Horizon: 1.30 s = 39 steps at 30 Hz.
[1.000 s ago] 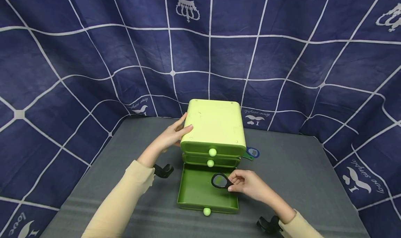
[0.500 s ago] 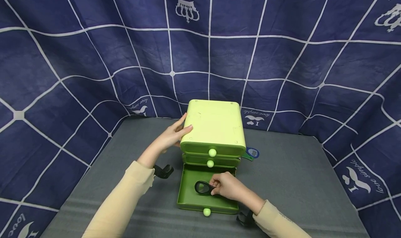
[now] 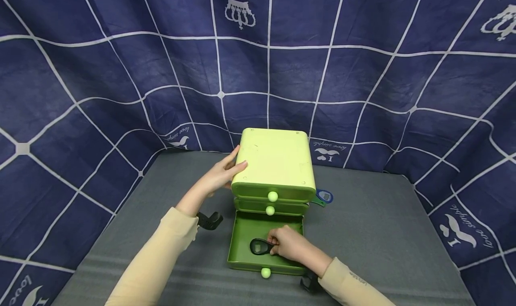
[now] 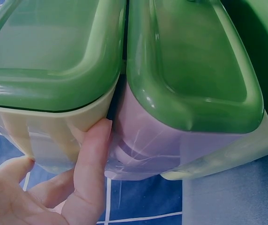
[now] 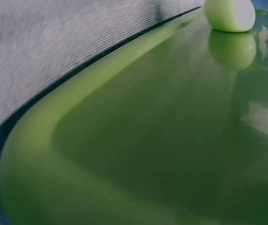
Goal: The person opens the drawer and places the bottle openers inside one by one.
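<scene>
My right hand (image 3: 290, 243) pinches the handle end of a black magnifying glass (image 3: 260, 247) low inside the pulled-out bottom green drawer (image 3: 246, 261). Its round head points left. A small cabinet with a pale yellow-green top (image 3: 276, 156) stands behind. My left hand (image 3: 217, 176) rests on the cabinet's left side, thumb on the top edge and fingers along the side. In the left wrist view, left fingers (image 4: 94, 164) touch the yellow side, beside the purple middle section (image 4: 148, 136). The right wrist view shows a green drawer front (image 5: 138, 140) and its round knob (image 5: 230, 14); the hand is out of it.
Above are the top drawer knob (image 3: 273, 196) and the middle drawer knob (image 3: 270, 211). Behind the cabinet's right side lie a blue-rimmed round-headed item (image 3: 324, 196) and a green handle (image 3: 318, 201). A grey tabletop (image 3: 375, 234) meets a blue gridded curtain (image 3: 363, 73).
My right hand has carried the magnifying glass left and down into the bottom drawer. The left hand stays on the cabinet's side.
</scene>
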Available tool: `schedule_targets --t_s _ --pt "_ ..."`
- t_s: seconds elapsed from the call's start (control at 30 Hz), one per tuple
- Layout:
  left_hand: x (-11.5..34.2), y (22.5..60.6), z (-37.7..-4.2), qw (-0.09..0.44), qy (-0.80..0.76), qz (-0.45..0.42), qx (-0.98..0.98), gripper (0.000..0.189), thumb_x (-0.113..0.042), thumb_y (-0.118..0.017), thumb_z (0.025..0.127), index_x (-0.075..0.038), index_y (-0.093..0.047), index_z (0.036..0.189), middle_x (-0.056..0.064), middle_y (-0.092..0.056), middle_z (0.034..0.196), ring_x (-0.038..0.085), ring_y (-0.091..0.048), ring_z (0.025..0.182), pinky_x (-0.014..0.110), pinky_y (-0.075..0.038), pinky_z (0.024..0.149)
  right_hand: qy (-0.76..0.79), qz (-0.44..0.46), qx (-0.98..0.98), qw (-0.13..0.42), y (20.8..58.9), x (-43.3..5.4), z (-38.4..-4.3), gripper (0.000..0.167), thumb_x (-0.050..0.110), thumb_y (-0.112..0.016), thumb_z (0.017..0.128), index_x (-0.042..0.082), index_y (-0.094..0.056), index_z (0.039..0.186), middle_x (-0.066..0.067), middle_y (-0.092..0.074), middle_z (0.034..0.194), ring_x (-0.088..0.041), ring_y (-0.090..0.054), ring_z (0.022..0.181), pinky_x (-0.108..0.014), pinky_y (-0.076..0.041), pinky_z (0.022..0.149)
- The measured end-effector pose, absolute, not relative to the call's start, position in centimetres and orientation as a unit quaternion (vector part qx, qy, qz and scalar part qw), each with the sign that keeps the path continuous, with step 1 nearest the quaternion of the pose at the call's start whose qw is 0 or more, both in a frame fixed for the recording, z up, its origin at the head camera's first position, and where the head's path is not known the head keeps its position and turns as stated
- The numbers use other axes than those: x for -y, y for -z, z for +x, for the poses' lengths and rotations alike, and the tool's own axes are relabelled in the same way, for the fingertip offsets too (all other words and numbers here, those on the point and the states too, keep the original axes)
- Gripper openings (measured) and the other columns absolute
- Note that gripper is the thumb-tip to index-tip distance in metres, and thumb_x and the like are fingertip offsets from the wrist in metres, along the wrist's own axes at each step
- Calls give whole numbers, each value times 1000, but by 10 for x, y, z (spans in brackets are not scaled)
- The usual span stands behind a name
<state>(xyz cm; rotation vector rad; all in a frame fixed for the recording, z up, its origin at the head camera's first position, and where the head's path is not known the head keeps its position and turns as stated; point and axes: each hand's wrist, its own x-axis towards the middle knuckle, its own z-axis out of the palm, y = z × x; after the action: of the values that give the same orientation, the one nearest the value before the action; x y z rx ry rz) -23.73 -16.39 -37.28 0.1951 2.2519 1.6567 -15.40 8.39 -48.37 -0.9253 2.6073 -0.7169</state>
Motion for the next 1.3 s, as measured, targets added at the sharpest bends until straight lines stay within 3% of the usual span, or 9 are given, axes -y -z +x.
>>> schedule_targets --t_s 0.23,0.5,0.63,0.83,1.1,1.3 --pt "164 372 -236 167 -575 70 -798 80 -51 -52 99 -40 2 157 15 -19 164 37 -59 122 45 -58 83 210 -341 -914 73 486 -89 -151 16 7 -81 78 9 -72 92 1 -66 85 -7 -58 73 -24 -51 66" --pt "165 372 -237 170 -575 67 -797 80 -51 -52 99 -40 1 157 15 -20 163 36 -62 118 45 -59 83 314 -326 -887 94 464 -104 -153 17 7 -77 84 6 -72 100 -4 -69 91 -6 -62 78 -22 -54 69" --pt "165 372 -236 170 -577 67 -796 80 -51 -52 99 -41 1 157 14 -19 164 36 -60 120 45 -58 84 368 -306 -875 75 446 -123 -155 17 9 -76 86 8 -72 102 -4 -71 95 -4 -64 80 -22 -56 71" --pt "165 370 -236 170 -582 68 -792 80 -51 -53 99 -40 1 157 13 -19 164 37 -58 124 47 -58 86 424 -231 -874 60 433 -169 -161 18 10 -75 87 8 -72 104 -7 -73 97 -4 -67 81 -23 -57 72" --pt "165 370 -236 168 -583 70 -792 80 -50 -53 100 -39 1 157 13 -18 164 36 -59 122 47 -58 86 392 -81 -916 5 450 -217 -188 19 13 -73 90 4 -71 107 -7 -73 95 -13 -68 81 -23 -55 68" --pt "165 370 -235 169 -584 72 -791 79 -48 -52 100 -38 1 158 13 -17 164 35 -64 114 46 -58 84 373 -38 -927 -23 468 -225 -208 23 12 -70 92 0 -70 112 -13 -72 102 -25 -70 91 -34 -57 73"
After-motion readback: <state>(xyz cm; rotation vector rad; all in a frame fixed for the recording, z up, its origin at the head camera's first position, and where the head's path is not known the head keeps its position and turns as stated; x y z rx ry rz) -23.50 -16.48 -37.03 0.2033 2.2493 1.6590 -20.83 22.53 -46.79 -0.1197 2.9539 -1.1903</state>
